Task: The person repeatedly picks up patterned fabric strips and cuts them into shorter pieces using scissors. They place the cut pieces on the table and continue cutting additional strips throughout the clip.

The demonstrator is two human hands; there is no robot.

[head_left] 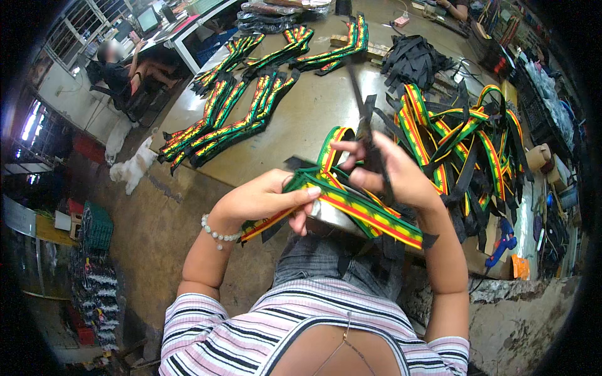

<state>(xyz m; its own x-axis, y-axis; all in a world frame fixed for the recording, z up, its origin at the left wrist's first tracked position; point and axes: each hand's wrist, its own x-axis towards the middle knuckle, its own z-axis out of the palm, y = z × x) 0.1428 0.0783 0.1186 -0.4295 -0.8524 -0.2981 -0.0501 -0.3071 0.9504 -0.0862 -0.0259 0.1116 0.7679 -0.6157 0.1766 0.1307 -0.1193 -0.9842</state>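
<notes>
My left hand (269, 197) is closed round a folded strap (360, 210) with green, yellow and red stripes and black ends. The thumb presses on top of it. Part of the strap loops up beyond the fingers, and its near end reaches toward my right forearm. My right hand (401, 172), just right of the loop, is closed on a long black strip (370, 135) that runs up over the table. Motion blurs the strip, and its exact kind cannot be made out. The fingertips of this hand are partly hidden behind it.
Bundles of folded striped straps (235, 116) lie on the metal table (301, 113) at the far left. To the right is a tangled heap of straps (464, 138), with a pile of black strips (414, 59) behind. A blue glue gun (501, 241) lies near the right edge. White dogs (135, 164) are on the floor.
</notes>
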